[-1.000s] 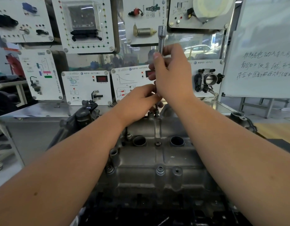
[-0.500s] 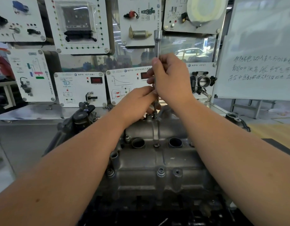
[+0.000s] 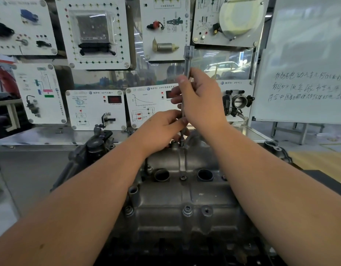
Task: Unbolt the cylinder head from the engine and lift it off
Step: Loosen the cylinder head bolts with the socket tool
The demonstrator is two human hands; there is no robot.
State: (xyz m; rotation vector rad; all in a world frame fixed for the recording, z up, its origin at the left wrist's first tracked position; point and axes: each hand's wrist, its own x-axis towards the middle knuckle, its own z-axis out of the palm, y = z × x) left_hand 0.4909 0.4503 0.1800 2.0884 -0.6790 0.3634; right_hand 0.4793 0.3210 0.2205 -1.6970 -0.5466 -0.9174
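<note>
The grey metal cylinder head [image 3: 165, 208] sits on the engine in front of me, with two round plug holes and several bolts along its near edge. A long chrome socket extension [image 3: 188, 60] stands upright over a bolt at the head's far edge. My right hand [image 3: 202, 100] grips the shaft near its middle. Lower down, my left hand [image 3: 162, 127] pinches the shaft just above the bolt. The tool's tip is partly hidden behind my left fingers.
Behind the engine stands a steel bench [image 3: 41, 135] with white training panels [image 3: 95, 33] carrying car parts. A throttle body [image 3: 236, 102] hangs on a panel at right. A whiteboard [image 3: 307, 64] with handwriting stands far right. A black part [image 3: 96, 144] sits left of the head.
My view has shifted slightly, so the panels sit higher and further left. Both hands stay on the extension at the same far bolt; the right hand's fingers have shifted a little along the shaft.
</note>
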